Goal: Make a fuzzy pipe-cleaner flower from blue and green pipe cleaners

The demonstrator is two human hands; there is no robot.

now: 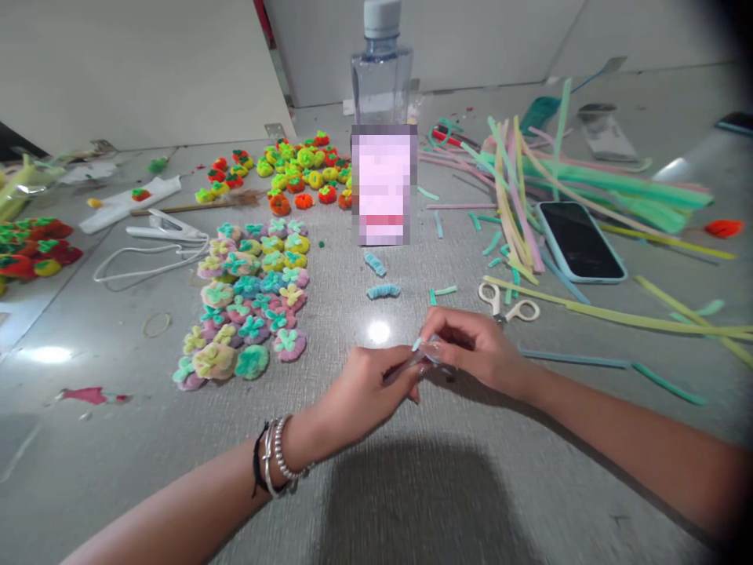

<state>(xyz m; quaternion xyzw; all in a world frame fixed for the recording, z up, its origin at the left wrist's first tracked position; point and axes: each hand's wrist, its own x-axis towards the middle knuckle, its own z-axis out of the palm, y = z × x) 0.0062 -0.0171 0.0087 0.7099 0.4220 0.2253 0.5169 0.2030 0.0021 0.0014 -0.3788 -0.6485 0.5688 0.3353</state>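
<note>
My left hand and my right hand meet at the middle of the table, fingertips pinched together. Between them is a short pale pipe cleaner, mostly covered by the fingers. Just beyond lie two coiled blue pipe cleaner pieces, one behind the other. Scissors with white handles rest past my right hand, their blades partly hidden. To the left of my left hand sit rows of small fuzzy pastel pumpkins with flower-shaped tops.
A clear bottle with a white cap stands at the back, its lower part pixelated. Long pipe cleaners and a phone lie at right. Red, orange and yellow pieces cluster behind. A white cable loops at left.
</note>
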